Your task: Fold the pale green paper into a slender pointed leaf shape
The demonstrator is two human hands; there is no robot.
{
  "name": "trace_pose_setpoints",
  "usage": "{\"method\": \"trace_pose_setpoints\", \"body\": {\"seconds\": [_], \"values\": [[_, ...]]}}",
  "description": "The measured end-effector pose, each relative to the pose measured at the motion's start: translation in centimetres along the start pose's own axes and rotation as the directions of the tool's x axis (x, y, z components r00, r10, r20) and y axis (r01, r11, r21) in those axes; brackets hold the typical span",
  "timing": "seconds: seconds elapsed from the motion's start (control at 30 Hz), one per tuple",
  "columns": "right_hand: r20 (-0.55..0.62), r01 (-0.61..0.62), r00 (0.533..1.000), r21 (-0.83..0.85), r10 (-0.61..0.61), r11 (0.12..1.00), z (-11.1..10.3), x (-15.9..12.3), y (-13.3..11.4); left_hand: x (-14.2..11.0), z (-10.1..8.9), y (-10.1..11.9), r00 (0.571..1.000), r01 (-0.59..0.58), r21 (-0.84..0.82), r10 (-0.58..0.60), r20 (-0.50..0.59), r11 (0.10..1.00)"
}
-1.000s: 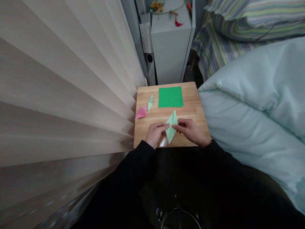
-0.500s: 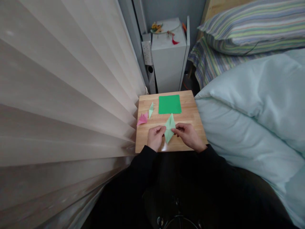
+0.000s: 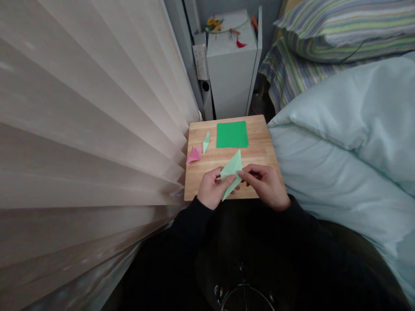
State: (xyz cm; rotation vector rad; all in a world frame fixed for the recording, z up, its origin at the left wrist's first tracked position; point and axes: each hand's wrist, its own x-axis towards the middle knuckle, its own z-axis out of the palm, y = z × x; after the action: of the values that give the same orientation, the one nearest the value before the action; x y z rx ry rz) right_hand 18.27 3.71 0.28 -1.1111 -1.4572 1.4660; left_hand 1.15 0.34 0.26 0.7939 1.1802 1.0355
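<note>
A pale green sheet of folded origami paper (image 3: 232,166), diamond-shaped and tilted, is held up over the near part of a small wooden table (image 3: 259,138). My left hand (image 3: 212,188) grips it from the left, thumb across its front and fingers behind. At its right edge, my right hand (image 3: 267,183) pinches the paper between thumb and fingers. Beyond lies a stack of bright green square paper (image 3: 232,134). On the table's left side rest a small pale green folded piece (image 3: 206,143) and a pink folded paper piece (image 3: 194,154).
A pleated curtain (image 3: 97,129) hangs along the left edge of the table. On the right is a bed with a pale blue quilt (image 3: 324,164) and striped pillows (image 3: 340,30). A white cabinet (image 3: 230,82) stands behind the table with small decorations on top.
My left thumb has moved across the front of the folded paper, which now leans further right and shows a wider left flap. The camera view has shifted slightly.
</note>
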Motion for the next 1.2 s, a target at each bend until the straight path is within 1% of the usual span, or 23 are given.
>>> {"method": "trace_pose_setpoints", "body": {"seconds": [0.03, 0.1, 0.17, 0.2, 0.27, 0.33, 0.4, 0.43, 0.47, 0.53, 0.57, 0.63, 0.7, 0.73, 0.77, 0.8, 0.83, 0.87, 0.97, 1.03, 1.1, 1.13, 1.2], "values": [[-0.022, -0.002, 1.0, 0.032, 0.003, 0.999, -0.1, 0.0, -0.1, -0.1, -0.3, 0.1, 0.998, 0.027, 0.029, -0.029, 0.057, 0.999], [-0.061, -0.007, 0.998, 0.074, 0.012, 0.997, -0.4, 0.1, -0.2, -0.2, -0.8, 0.2, 0.981, 0.079, 0.082, -0.092, 0.171, 0.994], [-0.054, -0.019, 0.998, 0.056, 0.022, 0.998, -1.0, 0.0, -0.2, -0.2, -1.1, 0.2, 0.966, 0.118, 0.099, -0.137, 0.221, 0.988], [-0.047, -0.016, 0.999, 0.04, 0.018, 0.999, -1.3, 0.0, -0.2, -0.1, -1.3, 0.2, 0.967, 0.124, 0.098, -0.142, 0.213, 0.987], [-0.062, 0.01, 0.998, 0.002, -0.01, 1.0, -1.8, -0.1, 0.0, 0.2, -1.5, 0.3, 0.985, 0.098, 0.092, -0.11, 0.136, 0.991], [-0.138, 0.058, 0.988, -0.071, -0.068, 0.996, -2.1, -0.2, 0.1, 0.5, -1.6, 0.4, 0.998, 0.042, 0.114, -0.047, 0.042, 0.993], [-0.186, 0.113, 0.972, -0.15, -0.14, 0.982, -2.1, -0.2, 0.1, 0.7, -1.8, 0.5, 1.0, -0.01, 0.178, 0.012, -0.01, 0.984], [-0.172, 0.136, 0.971, -0.177, -0.167, 0.975, -2.1, -0.2, 0.1, 0.7, -1.9, 0.6, 0.999, -0.035, 0.22, 0.039, -0.014, 0.975], [-0.131, 0.156, 0.974, -0.198, -0.184, 0.968, -2.0, -0.2, 0.1, 0.7, -1.9, 0.7, 0.998, -0.063, 0.262, 0.068, -0.008, 0.963], [-0.035, 0.175, 0.981, -0.23, -0.188, 0.957, -1.7, -0.2, 0.1, 0.7, -1.9, 0.7, 0.993, -0.117, 0.316, 0.12, 0.009, 0.942], [-0.017, 0.175, 0.983, -0.244, -0.185, 0.954, -1.5, -0.2, 0.1, 0.7, -1.8, 0.7, 0.991, -0.132, 0.317, 0.137, 0.006, 0.939], [-0.047, 0.155, 0.984, -0.242, -0.171, 0.958, -0.9, -0.3, 0.2, 0.9, -1.5, 0.4, 0.985, -0.137, 0.229, 0.157, -0.071, 0.964], [-0.107, 0.105, 0.986, -0.171, -0.125, 0.98, -0.2, -0.5, 0.4, 1.1, -1.0, -0.2, 0.966, -0.141, 0.015, 0.141, -0.219, 0.99], [-0.134, 0.072, 0.987, -0.119, -0.088, 0.99, 0.2, -0.6, 0.5, 1.2, -0.7, -0.6, 0.959, -0.135, -0.105, 0.103, -0.264, 0.985], [-0.14, 0.041, 0.989, -0.069, -0.05, 0.997, 0.5, -0.7, 0.7, 1.4, -0.4, -1.0, 0.961, -0.121, -0.174, 0.071, -0.268, 0.977], [-0.141, 0.012, 0.99, -0.029, -0.016, 0.999, 0.9, -0.8, 0.8, 1.5, -0.1, -1.5, 0.963, -0.115, -0.198, 0.061, -0.261, 0.973], [-0.155, -0.006, 0.988, -0.009, 0.004, 1.0, 1.2, -0.9, 1.0, 1.6, 0.2, -1.9, 0.966, -0.118, -0.18, 0.071, -0.248, 0.977], [-0.173, -0.011, 0.985, -0.02, 0.008, 1.0, 1.4, -0.9, 1.1, 1.7, 0.5, -2.2, 0.964, -0.138, -0.129, 0.103, -0.246, 0.982], [-0.226, 0.022, 0.972, -0.164, -0.06, 0.986, 1.5, -0.9, 1.5, 1.8, 1.0, -2.6, 0.966, -0.151, 0.059, 0.161, -0.203, 0.987], [-0.231, 0.051, 0.966, -0.26, -0.113, 0.964, 1.4, -0.8, 1.7, 1.8, 1.0, -2.6, 0.975, -0.15, 0.128, 0.167, -0.143, 0.98], [-0.226, 0.07, 0.963, -0.329, -0.15, 0.942, 1.2, -0.8, 1.8, 1.9, 1.0, -2.5, 0.983, -0.14, 0.12, 0.153, -0.103, 0.983], [-0.229, 0.082, 0.958, -0.364, -0.175, 0.928, 1.1, -0.8, 1.9, 1.9, 1.0, -2.5, 0.985, -0.133, 0.093, 0.142, -0.101, 0.987], [-0.235, 0.119, 0.941, -0.441, -0.243, 0.889, 1.0, -0.8, 1.9, 2.0, 0.9, -2.5, 0.981, -0.13, 0.023, 0.132, -0.14, 0.991]]}}
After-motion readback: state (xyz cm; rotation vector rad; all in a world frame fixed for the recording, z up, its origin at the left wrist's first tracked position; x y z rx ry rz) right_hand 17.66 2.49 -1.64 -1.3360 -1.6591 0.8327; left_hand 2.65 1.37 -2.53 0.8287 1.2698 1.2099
